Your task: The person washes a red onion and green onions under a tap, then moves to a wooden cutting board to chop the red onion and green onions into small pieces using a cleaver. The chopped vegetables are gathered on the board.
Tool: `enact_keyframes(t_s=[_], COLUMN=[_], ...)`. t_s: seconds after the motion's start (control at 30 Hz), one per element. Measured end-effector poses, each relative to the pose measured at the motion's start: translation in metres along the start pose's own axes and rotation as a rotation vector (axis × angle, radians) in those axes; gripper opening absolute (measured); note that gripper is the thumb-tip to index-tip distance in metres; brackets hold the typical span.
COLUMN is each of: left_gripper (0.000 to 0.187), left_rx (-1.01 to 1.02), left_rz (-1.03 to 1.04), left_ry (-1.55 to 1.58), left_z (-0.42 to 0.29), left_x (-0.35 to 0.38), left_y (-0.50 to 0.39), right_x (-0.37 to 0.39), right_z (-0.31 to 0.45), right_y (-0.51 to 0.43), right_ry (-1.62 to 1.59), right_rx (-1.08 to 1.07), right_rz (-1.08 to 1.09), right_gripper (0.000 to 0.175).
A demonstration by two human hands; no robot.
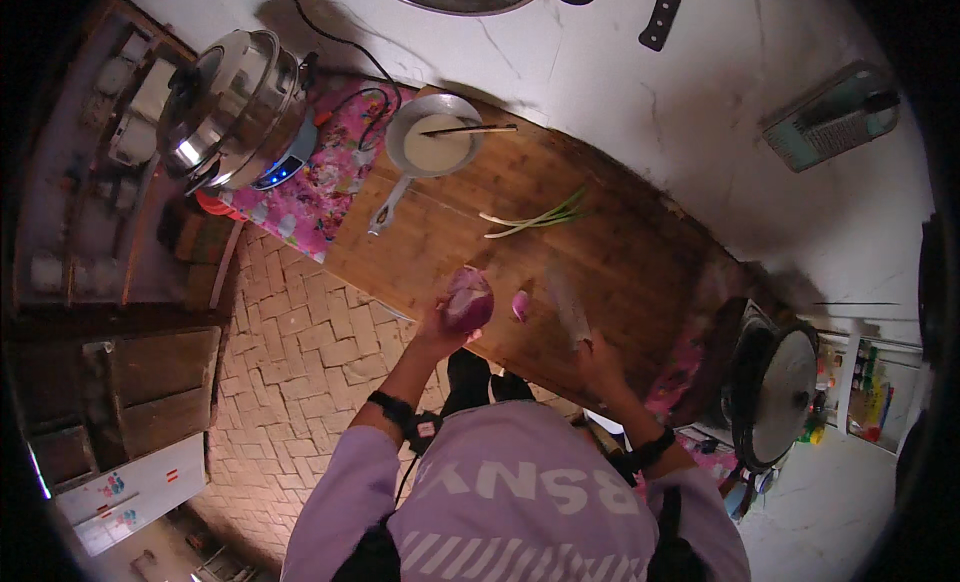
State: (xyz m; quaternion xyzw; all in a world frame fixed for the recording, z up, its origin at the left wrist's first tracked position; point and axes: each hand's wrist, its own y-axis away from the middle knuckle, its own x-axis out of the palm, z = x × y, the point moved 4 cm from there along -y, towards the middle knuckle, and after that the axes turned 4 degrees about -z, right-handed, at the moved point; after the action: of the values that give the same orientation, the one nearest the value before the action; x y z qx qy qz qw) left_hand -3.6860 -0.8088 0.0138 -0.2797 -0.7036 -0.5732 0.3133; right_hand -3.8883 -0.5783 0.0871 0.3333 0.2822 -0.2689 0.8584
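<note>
My left hand [442, 331] holds a large purple onion [469, 298] over the near edge of the wooden board [420, 244]. In my right hand [601, 366] is the handle end of a knife [568, 301], its blade pointing away from me above the board. Between the two hands a small purple piece, perhaps an onion or shallot piece [520, 305], lies on the wood. Farther back lie several spring onions [536, 220]. A metal pan [433, 136] with a pale liquid in it stands at the back left of the board, chopsticks [480, 130] resting across its rim.
At the left a steel steamer pot [240, 109] stands on an electric cooker [285, 166], its black cord [330, 34] running behind. A lidded pan [776, 397] stands at the right. Another black-handled knife [658, 23] and a green grater [832, 118] appear beyond the board.
</note>
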Motion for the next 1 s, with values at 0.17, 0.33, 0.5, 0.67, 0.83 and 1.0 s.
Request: enact_keyframes(t_s=[0.17,0.33,0.5,0.67,0.83,1.0], left_gripper=[0.062,0.057,0.059,0.065,0.066,0.066], left_rx=[0.185,0.398,0.383,0.328,0.337,0.281], left_rz=[-0.066,-0.347,-0.308,-0.169,-0.003,0.030], left_ry=[0.004,0.178,-0.054,-0.119,-0.075,-0.053], left_z=[-0.014,-0.091,-0.114,-0.047,-0.017,-0.019], left_x=[-0.009,-0.048,-0.045,0.000,0.045,0.058], left_y=[-0.055,-0.048,-0.011,0.016,0.045,0.067], right_x=[-0.014,-0.007,-0.001,-0.008,-0.004,0.007], right_z=[-0.021,-0.031,-0.016,0.014,0.030,0.054], right_y=[0.006,0.012,0.001,-0.055,-0.105,-0.142], right_ry=[0.082,0.153,0.058,0.168,0.297,0.389], right_rx=[-0.067,-0.100,-0.139,-0.230,-0.356,-0.383], right_rz=[-0.042,0.067,0.032,-0.052,-0.081,-0.165], right_gripper=[0.022,0.022,0.023,0.028,0.029,0.024])
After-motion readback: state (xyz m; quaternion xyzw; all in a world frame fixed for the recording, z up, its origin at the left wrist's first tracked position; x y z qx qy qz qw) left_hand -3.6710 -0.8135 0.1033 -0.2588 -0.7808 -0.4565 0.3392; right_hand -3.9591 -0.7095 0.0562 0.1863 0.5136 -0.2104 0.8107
